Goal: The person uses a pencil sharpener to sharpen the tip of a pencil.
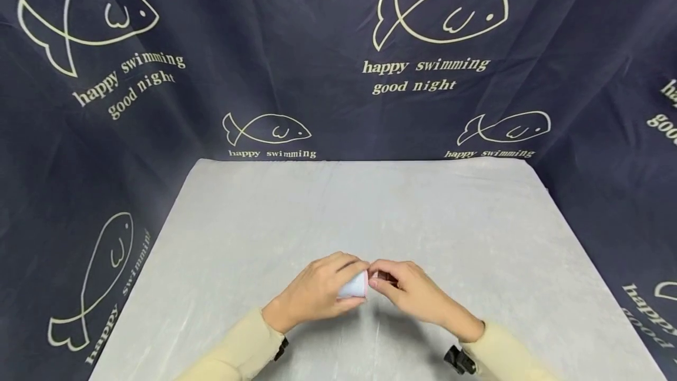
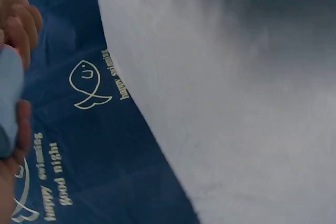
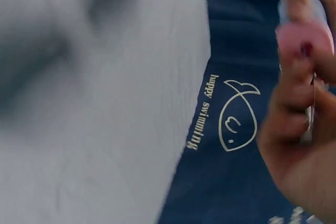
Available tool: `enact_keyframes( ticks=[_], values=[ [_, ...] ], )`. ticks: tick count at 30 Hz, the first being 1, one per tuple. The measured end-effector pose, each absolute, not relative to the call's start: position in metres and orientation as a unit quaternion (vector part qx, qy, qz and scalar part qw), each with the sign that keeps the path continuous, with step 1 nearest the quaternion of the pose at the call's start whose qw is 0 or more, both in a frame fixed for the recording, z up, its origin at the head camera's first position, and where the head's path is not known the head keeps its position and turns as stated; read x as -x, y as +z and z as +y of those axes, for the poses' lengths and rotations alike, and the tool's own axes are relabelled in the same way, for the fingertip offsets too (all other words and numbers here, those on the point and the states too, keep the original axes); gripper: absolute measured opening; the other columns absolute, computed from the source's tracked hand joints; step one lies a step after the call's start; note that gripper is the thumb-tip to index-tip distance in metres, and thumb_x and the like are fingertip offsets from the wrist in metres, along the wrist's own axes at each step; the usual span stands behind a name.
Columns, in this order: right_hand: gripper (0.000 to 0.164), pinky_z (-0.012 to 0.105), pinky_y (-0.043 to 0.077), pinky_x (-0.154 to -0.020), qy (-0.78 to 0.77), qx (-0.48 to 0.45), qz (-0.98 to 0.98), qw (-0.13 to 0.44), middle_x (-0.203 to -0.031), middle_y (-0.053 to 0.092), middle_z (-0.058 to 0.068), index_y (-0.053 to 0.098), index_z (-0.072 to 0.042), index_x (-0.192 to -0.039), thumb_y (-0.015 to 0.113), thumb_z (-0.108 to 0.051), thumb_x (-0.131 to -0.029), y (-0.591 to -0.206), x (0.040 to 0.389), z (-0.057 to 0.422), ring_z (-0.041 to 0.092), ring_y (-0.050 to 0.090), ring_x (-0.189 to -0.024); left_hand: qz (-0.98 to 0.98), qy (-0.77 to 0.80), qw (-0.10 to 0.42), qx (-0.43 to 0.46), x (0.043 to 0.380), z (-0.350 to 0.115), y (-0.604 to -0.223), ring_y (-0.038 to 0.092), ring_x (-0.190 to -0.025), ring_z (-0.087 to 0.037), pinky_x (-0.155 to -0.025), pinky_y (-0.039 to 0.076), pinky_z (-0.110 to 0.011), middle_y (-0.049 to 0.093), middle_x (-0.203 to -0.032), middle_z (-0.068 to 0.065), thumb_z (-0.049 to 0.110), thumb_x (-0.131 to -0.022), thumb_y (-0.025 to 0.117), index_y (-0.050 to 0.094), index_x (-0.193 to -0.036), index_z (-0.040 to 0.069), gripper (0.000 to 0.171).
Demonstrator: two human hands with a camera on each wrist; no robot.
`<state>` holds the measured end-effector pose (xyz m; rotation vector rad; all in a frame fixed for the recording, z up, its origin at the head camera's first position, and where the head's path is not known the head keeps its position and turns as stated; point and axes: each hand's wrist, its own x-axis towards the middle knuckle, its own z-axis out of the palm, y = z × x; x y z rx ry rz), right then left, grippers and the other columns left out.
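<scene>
My left hand [image 1: 319, 287] curls round a small light-blue, rounded object [image 1: 353, 287] with a pink end, held just above the table. In the left wrist view its smooth blue side [image 2: 9, 90] shows between fingers and thumb. The pink end [image 3: 302, 38] faces my right hand and has a small dark-red spot or hole in it. Right up against that end, my right hand [image 1: 415, 290] pinches a small slender thing [image 3: 311, 116], partly pale and shiny. Fingers hide most of it, so its kind cannot be told.
A pale grey table [image 1: 365, 210] spreads out beneath and beyond both hands. Dark blue cloth [image 1: 338, 63] with fish drawings and lettering hangs behind it and on both sides. Black straps [image 1: 460, 360] show at the wrists by the cream sleeves [image 1: 238, 348].
</scene>
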<state>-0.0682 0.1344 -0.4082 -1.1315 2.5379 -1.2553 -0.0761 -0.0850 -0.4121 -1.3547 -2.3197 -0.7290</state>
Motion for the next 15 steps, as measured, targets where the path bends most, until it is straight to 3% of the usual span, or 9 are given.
enact_keyframes(
  ticks=[4,7,11,13,15],
  values=[
    [0.026,0.021,0.044,-0.056,-0.176,0.406,0.867,-0.23,-0.086,0.061,-0.005,0.062,-0.01,-0.105,0.039,-0.023,-0.103,-0.416,0.066,0.129,0.007,0.055,-0.067,-0.845,-0.427,-0.016,0.322,0.08,-0.089,-0.411,0.058,-0.077,-0.009,-0.063,0.049,-0.018,0.068,-0.102,-0.004,0.028,-0.078,0.078,0.065,-0.114,0.008,0.044],
    [0.034,0.024,0.041,-0.057,-0.097,0.429,0.838,-0.323,-0.085,0.057,-0.002,0.061,-0.007,-0.105,0.03,-0.021,-0.105,-0.421,0.068,0.127,0.013,0.054,-0.068,-0.807,-0.523,-0.149,0.231,0.086,-0.091,-0.408,0.057,-0.077,-0.01,-0.064,0.048,-0.022,0.068,-0.1,-0.004,0.027,-0.081,0.075,0.068,-0.11,0.01,0.035],
    [0.031,0.019,0.03,-0.052,-0.096,0.447,0.813,-0.36,-0.073,0.048,-0.003,0.06,-0.006,-0.095,0.033,-0.02,-0.104,-0.425,0.072,0.125,0.011,0.041,-0.058,-0.745,-0.587,-0.264,0.173,0.09,-0.091,-0.405,0.058,-0.08,-0.012,-0.067,0.05,-0.025,0.067,-0.096,-0.006,0.023,-0.084,0.073,0.069,-0.106,0.005,0.029],
    [0.032,0.016,0.027,-0.049,-0.121,0.451,0.818,-0.337,-0.069,0.045,-0.004,0.06,-0.008,-0.088,0.035,-0.02,-0.104,-0.423,0.073,0.124,0.008,0.036,-0.054,-0.741,-0.592,-0.265,0.174,0.089,-0.089,-0.405,0.058,-0.081,-0.012,-0.068,0.05,-0.025,0.067,-0.096,-0.006,0.021,-0.083,0.073,0.069,-0.107,0.004,0.029],
    [0.029,0.014,0.027,-0.048,-0.184,0.444,0.842,-0.244,-0.067,0.048,-0.008,0.061,-0.012,-0.085,0.04,-0.022,-0.103,-0.418,0.072,0.125,0.001,0.034,-0.053,-0.768,-0.563,-0.224,0.21,0.087,-0.088,-0.404,0.058,-0.078,-0.01,-0.066,0.049,-0.023,0.067,-0.096,-0.005,0.023,-0.081,0.075,0.068,-0.108,0.005,0.032]
  ],
)
